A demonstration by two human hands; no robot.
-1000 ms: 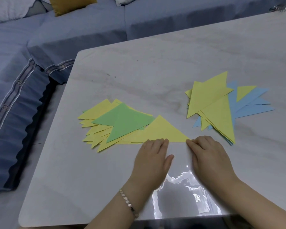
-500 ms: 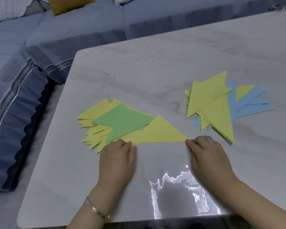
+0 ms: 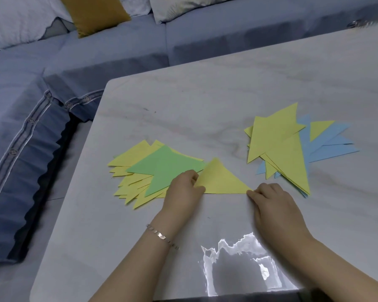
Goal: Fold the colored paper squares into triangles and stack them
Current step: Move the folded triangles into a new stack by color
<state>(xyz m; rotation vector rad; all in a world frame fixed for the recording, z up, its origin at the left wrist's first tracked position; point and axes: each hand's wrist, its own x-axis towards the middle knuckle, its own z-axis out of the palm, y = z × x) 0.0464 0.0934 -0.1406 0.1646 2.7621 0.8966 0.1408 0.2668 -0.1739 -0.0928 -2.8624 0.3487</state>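
A yellow paper triangle lies on the pale marble table in front of me. My left hand pinches its left corner and lifts that side off the table. My right hand presses its fingertips on the triangle's right corner. To the left lies a fanned pile of yellow triangles with a green triangle on top. At the right is a second pile, yellow triangles over blue ones.
A blue sofa with white cushions and a mustard cushion runs along the table's far and left sides. The table's left edge drops to the floor beside the sofa. A bright glare patch lies near the front edge.
My left hand slid left along the triangle's bottom edge, then took hold of its left corner and raised it. My right hand stayed on the right corner.
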